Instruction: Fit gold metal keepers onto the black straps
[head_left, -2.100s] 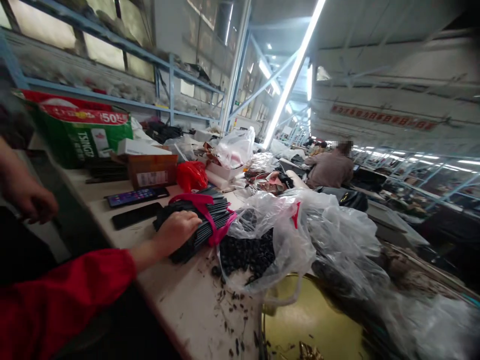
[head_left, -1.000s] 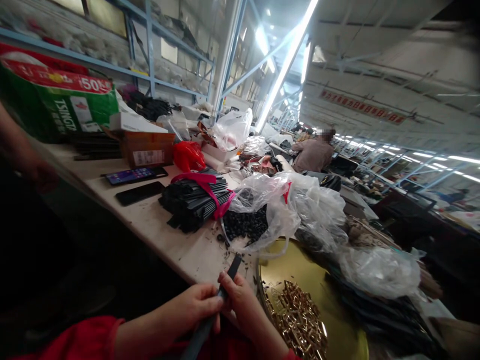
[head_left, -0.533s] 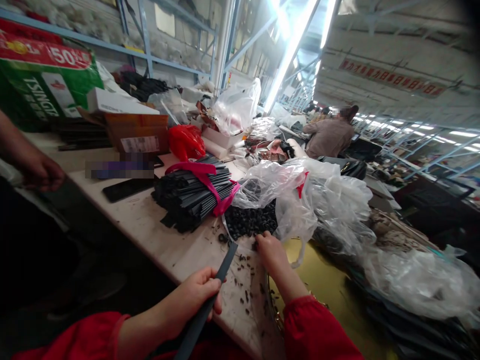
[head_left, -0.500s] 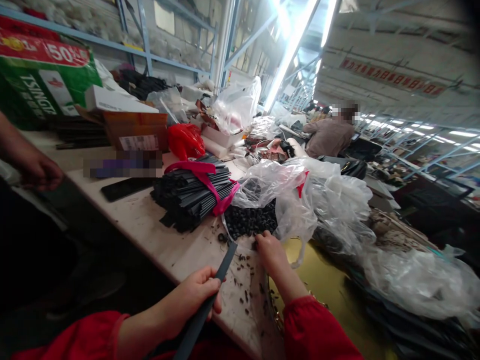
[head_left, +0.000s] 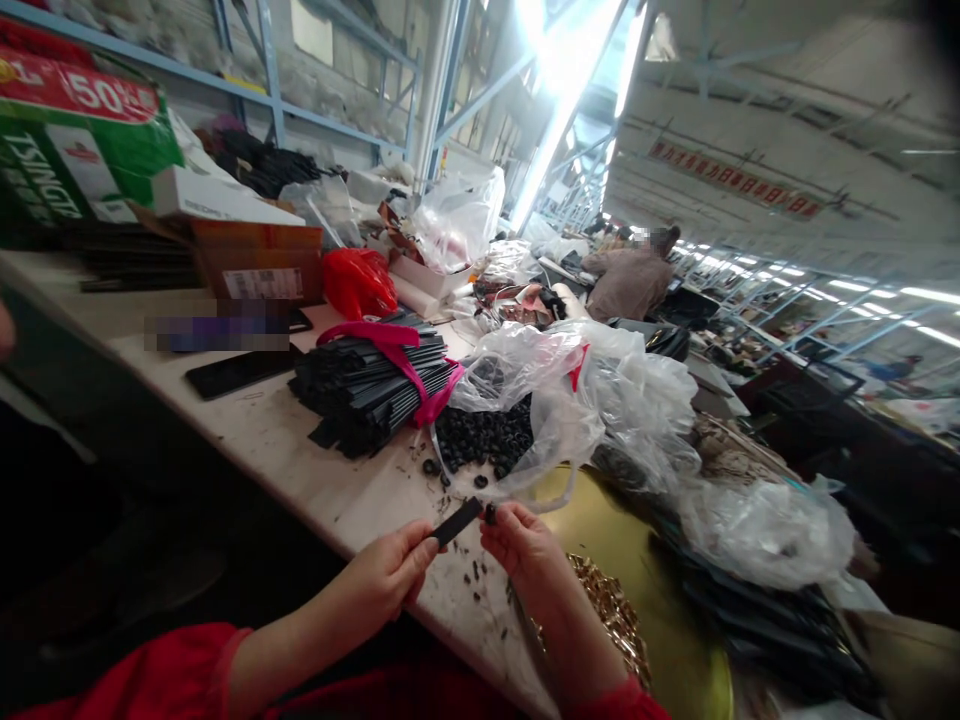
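Note:
My left hand point(head_left: 401, 565) is closed around a flat black strip point(head_left: 458, 522), whose end points at my other hand. Between the fingertips of my right hand point(head_left: 517, 545) is a small black ring-like piece point(head_left: 490, 513), close to the strip's tip. Just beyond, a clear plastic bag point(head_left: 559, 440) lies with its mouth towards me, many small black ring-like pieces point(head_left: 484, 432) heaped in it. A few of these sit loose on the table. To the left is a bundle of black strips point(head_left: 367, 385), tied with a pink band point(head_left: 429, 398).
Small gold-coloured metal parts point(head_left: 611, 615) fill part of a round gold tray point(head_left: 645, 560) at my right. A black phone point(head_left: 238, 374) lies on the table point(head_left: 360, 500). Behind stand a cardboard box point(head_left: 259, 262) and a red bag point(head_left: 358, 284). Another person point(head_left: 630, 280) sits farther back.
My right hand has come back from the heap with a small black piece and is now beside the strip's end. The other person's hand at the left has mostly left view.

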